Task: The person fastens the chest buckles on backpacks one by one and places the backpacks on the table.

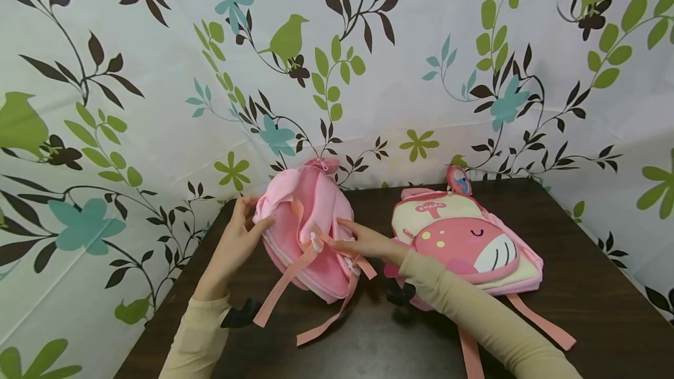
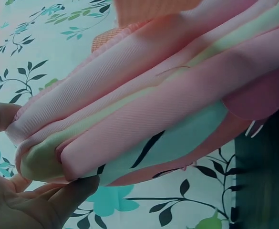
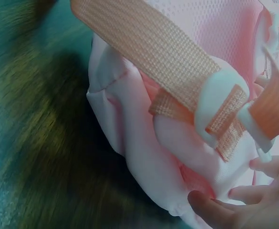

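Observation:
A pink backpack (image 1: 329, 203) stands on the table at the middle left, its back panel and straps facing me. My left hand (image 1: 237, 244) grips its left edge. In the left wrist view, the thumb and fingers (image 2: 77, 195) of that hand lie on both sides of the bag's corner. My right hand (image 1: 368, 241) touches the bag's other side, beside a white strap buckle (image 1: 316, 243). Its fingers (image 3: 253, 193) are spread against the pink fabric in the right wrist view. Peach webbing straps (image 1: 286, 285) hang down in front of the bag.
A second backpack (image 1: 447, 221), cream and pink with a whale face, lies on the dark table (image 1: 400, 344) to the right. The right forearm passes over its near-left part. A patterned cloth (image 1: 368, 104) hangs behind the table.

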